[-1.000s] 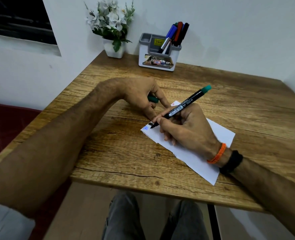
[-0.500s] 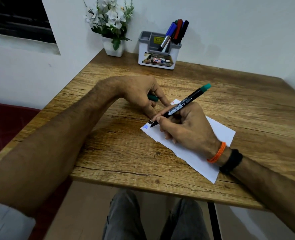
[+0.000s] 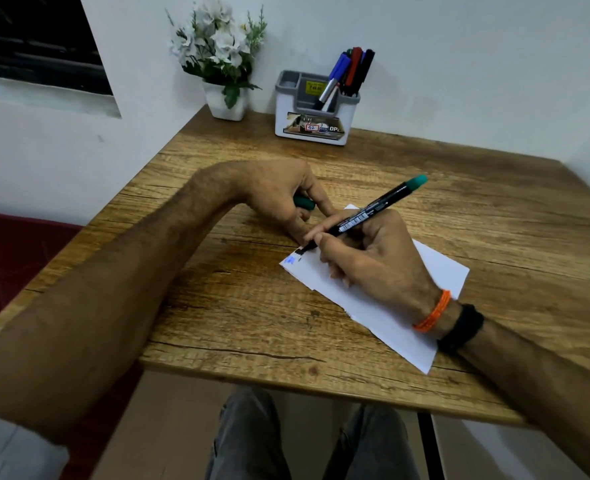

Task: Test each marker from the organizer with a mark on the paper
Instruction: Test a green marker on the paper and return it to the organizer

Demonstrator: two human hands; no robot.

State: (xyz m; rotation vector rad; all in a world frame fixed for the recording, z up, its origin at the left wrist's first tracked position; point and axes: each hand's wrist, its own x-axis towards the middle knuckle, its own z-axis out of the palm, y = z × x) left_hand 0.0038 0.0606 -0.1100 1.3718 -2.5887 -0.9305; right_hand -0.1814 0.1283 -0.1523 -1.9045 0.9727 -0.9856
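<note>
The right hand pinches a black marker with a green end, its tip touching the near-left corner of the paper, beside a blue mark and dark marks. The barrel slants up and away over the hand's knuckles. The left hand curls around the green cap, its fingertips pressing the paper's edge. The paper lies flat on the tabletop. The organizer stands at the far edge, well apart, holding more markers upright.
</note>
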